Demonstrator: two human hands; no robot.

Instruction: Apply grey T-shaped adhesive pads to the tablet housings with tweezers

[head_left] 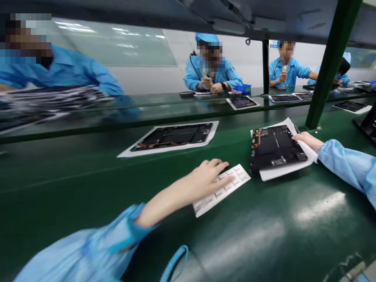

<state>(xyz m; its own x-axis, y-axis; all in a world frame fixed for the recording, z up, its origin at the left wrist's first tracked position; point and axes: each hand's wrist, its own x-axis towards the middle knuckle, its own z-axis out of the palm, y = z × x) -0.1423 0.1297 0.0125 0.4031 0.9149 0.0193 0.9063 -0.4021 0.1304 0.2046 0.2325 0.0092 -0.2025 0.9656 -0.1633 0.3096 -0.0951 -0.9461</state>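
My left hand lies over a white sheet of small grey strips, like a sticker sheet, on the green bench. Its fingers are stretched out and apart, covering part of the sheet. At the right, my right hand grips an opened tablet by its right edge, together with the white paper under it. The tablet is tilted, with its black inside and an orange flex cable showing. Behind my left hand, another opened tablet rests on white paper.
A green post rises behind my right hand, and a grey shelf hangs overhead. Across the bench, several co-workers in blue sit by more tablets and a blue bin. A stack of papers and panels blurs at left. A coiled blue cord hangs near me.
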